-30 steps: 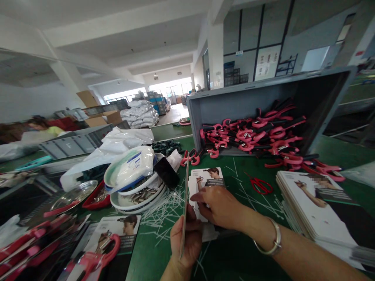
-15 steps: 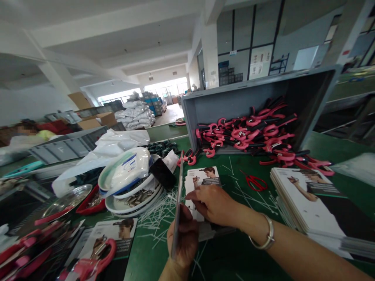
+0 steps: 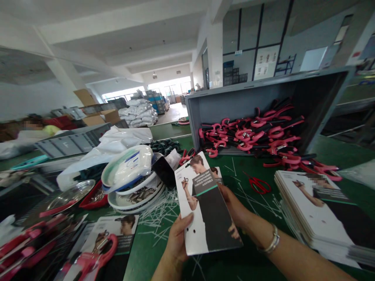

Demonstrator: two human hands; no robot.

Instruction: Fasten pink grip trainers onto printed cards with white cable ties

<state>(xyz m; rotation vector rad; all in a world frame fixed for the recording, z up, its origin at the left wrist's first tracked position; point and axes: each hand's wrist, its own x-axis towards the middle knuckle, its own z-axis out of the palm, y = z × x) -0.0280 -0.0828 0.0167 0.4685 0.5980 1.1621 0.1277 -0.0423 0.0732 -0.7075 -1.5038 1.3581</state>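
A printed card [image 3: 216, 218] with two small holes faces me, tilted, at the centre. My left hand [image 3: 177, 238] grips its lower left edge, thumb on the front. My right hand [image 3: 236, 207] is at the card's right edge; its fingertips are hidden behind the card. Part of another card [image 3: 216, 173] shows behind it. A thick stack of the same cards [image 3: 319, 207] lies on the right. Loose white cable ties [image 3: 158, 218] are spread left of the card, and red scissors [image 3: 258, 185] lie beyond my right hand.
A grey crate [image 3: 249, 88] on its side holds pink-and-black grip tools [image 3: 246, 134]. Stacked bowls [image 3: 131, 203], a black phone [image 3: 164, 172] and a red tray [image 3: 93, 199] are at left. A card with a pink tool [image 3: 108, 249] lies front left. A person [image 3: 32, 124] is far left.
The card in my left hand has turned from edge-on to face me. My right hand has moved from the cards behind to this card's right edge. The view has shifted slightly.
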